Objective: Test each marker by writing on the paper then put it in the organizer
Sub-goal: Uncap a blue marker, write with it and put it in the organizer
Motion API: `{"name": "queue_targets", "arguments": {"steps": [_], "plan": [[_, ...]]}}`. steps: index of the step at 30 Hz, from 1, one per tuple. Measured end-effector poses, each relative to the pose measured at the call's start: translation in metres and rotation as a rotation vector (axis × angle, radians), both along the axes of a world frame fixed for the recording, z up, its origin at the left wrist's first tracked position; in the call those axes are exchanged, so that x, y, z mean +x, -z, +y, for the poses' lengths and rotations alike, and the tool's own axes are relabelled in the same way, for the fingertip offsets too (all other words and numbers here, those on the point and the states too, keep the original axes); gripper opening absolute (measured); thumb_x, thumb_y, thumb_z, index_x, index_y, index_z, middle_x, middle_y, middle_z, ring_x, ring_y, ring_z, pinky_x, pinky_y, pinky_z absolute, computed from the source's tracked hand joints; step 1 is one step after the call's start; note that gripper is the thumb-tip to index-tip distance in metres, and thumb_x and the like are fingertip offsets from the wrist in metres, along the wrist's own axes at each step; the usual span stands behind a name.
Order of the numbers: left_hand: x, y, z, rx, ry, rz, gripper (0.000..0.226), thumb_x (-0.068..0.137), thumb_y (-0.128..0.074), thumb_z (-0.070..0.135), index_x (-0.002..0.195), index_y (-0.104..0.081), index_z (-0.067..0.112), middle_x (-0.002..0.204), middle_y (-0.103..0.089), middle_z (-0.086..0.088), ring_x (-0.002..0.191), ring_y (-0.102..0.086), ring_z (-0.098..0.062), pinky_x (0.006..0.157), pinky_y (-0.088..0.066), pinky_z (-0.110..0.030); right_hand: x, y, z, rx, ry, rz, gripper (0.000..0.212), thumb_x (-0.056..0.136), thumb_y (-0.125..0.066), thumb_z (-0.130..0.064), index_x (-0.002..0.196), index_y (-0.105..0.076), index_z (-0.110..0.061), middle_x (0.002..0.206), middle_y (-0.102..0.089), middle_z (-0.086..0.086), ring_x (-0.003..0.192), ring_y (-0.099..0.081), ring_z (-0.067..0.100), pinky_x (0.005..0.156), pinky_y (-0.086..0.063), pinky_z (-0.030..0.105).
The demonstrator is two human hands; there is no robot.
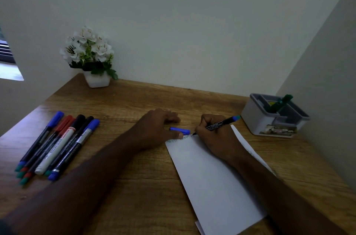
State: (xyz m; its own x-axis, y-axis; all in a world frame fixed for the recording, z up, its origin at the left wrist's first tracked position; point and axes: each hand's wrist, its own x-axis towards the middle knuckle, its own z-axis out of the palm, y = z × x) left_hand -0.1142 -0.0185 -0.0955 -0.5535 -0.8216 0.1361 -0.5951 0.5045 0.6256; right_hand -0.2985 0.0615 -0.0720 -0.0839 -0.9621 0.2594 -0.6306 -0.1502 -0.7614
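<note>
Nearest me, the white paper (pixel 215 180) lies on the wooden worktop (pixel 134 180) under my right forearm. My right hand (pixel 215 138) is curled round a black marker (pixel 221 124), its tip touching the paper's far edge beside a line of small writing. Just left of that hand lies a blue cap (pixel 180 130), and my left hand (pixel 159 128) rests flat beside it, fingers relaxed, thumb at the paper's corner, holding nothing. Well left of that hand, a row of markers (pixel 55 146) lies side by side. Beyond my right hand stands the grey organizer (pixel 269 121) with a green marker (pixel 280 102) inside. Far left, a potted white flower (pixel 88 55).
</note>
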Motion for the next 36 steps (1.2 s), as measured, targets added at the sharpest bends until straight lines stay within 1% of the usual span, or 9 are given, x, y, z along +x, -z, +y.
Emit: {"name": "queue_targets", "arguments": {"steps": [4, 9, 13, 16, 19, 21, 24, 30, 36], "plan": [[0.0001, 0.0001, 0.0004, -0.001, -0.002, 0.006, 0.060, 0.075, -0.077, 0.046, 0.129, -0.060, 0.028, 0.146, -0.048, 0.008, 0.139, -0.035, -0.008, 0.107, -0.025, -0.025, -0.0010, -0.0005, 0.0000, 0.004, -0.010, 0.013, 0.023, 0.084, -0.061, 0.006, 0.066, -0.050, 0.014, 0.059, -0.050, 0.006, 0.051, -0.043, 0.004, 0.046, -0.033, 0.012], [0.0002, 0.0002, 0.0004, -0.006, -0.002, 0.001, 0.059, 0.076, -0.076, 0.046, 0.130, -0.060, 0.027, 0.146, -0.048, 0.008, 0.141, -0.032, -0.008, 0.112, -0.026, -0.030, -0.0006, -0.0007, -0.0004, -0.004, 0.012, 0.017, 0.024, 0.083, -0.061, 0.005, 0.065, -0.047, 0.013, 0.057, -0.047, 0.004, 0.049, -0.041, 0.004, 0.045, -0.031, 0.011], [0.0006, -0.0001, 0.0008, -0.005, 0.004, 0.008, 0.060, 0.075, -0.077, 0.046, 0.130, -0.060, 0.027, 0.145, -0.049, 0.008, 0.141, -0.032, -0.007, 0.108, -0.025, -0.025, -0.0014, -0.0005, -0.0001, 0.006, -0.003, 0.030, 0.024, 0.084, -0.060, 0.006, 0.064, -0.048, 0.010, 0.056, -0.047, 0.001, 0.048, -0.041, 0.003, 0.045, -0.032, 0.012], [0.0010, -0.0007, 0.0013, 0.005, 0.004, 0.023, 0.059, 0.075, -0.078, 0.044, 0.129, -0.061, 0.026, 0.145, -0.049, 0.008, 0.140, -0.034, -0.007, 0.112, -0.027, -0.029, -0.0015, 0.0003, 0.0002, 0.005, 0.010, 0.010, 0.023, 0.084, -0.061, 0.005, 0.066, -0.050, 0.013, 0.057, -0.049, 0.003, 0.049, -0.042, 0.004, 0.045, -0.032, 0.012], [0.0012, -0.0018, 0.0022, 0.010, 0.005, 0.013, 0.058, 0.076, -0.077, 0.043, 0.129, -0.060, 0.026, 0.146, -0.048, 0.009, 0.141, -0.032, -0.008, 0.115, -0.028, -0.033, -0.0025, 0.0020, -0.0001, -0.018, 0.042, -0.019, 0.023, 0.083, -0.061, 0.005, 0.064, -0.050, 0.009, 0.058, -0.049, 0.003, 0.049, -0.042, 0.003, 0.046, -0.032, 0.012], [0.0011, -0.0023, 0.0030, 0.013, 0.003, 0.010, 0.058, 0.076, -0.077, 0.044, 0.129, -0.060, 0.026, 0.146, -0.048, 0.009, 0.141, -0.032, -0.008, 0.115, -0.028, -0.034, -0.0027, 0.0027, -0.0005, -0.016, 0.041, -0.013, 0.024, 0.083, -0.061, 0.004, 0.064, -0.048, 0.010, 0.058, -0.048, 0.006, 0.050, -0.040, 0.004, 0.045, -0.030, 0.013], [0.0011, -0.0035, 0.0040, 0.022, -0.001, 0.011, 0.059, 0.076, -0.077, 0.044, 0.129, -0.060, 0.026, 0.146, -0.047, 0.009, 0.141, -0.033, -0.009, 0.116, -0.029, -0.036, -0.0030, 0.0039, -0.0012, -0.016, 0.025, -0.024, 0.024, 0.083, -0.061, 0.004, 0.062, -0.048, 0.006, 0.055, -0.047, 0.001, 0.047, -0.040, 0.002, 0.044, -0.030, 0.011], [0.0004, -0.0054, 0.0049, 0.017, 0.004, 0.002, 0.059, 0.076, -0.077, 0.043, 0.130, -0.060, 0.025, 0.146, -0.048, 0.008, 0.141, -0.032, -0.009, 0.116, -0.028, -0.034, -0.0064, 0.0069, -0.0038, -0.028, 0.017, -0.035, 0.025, 0.081, -0.061, 0.007, 0.060, -0.047, 0.005, 0.054, -0.045, -0.001, 0.047, -0.039, 0.003, 0.046, -0.030, 0.012], [0.0006, -0.0055, 0.0050, 0.017, 0.004, -0.009, 0.059, 0.077, -0.076, 0.043, 0.130, -0.059, 0.025, 0.147, -0.047, 0.008, 0.142, -0.032, -0.009, 0.117, -0.028, -0.038, -0.0049, 0.0076, -0.0054, -0.047, 0.012, -0.042, 0.026, 0.081, -0.061, 0.007, 0.059, -0.047, 0.004, 0.055, -0.045, 0.004, 0.049, -0.038, 0.004, 0.046, -0.030, 0.014]]}}
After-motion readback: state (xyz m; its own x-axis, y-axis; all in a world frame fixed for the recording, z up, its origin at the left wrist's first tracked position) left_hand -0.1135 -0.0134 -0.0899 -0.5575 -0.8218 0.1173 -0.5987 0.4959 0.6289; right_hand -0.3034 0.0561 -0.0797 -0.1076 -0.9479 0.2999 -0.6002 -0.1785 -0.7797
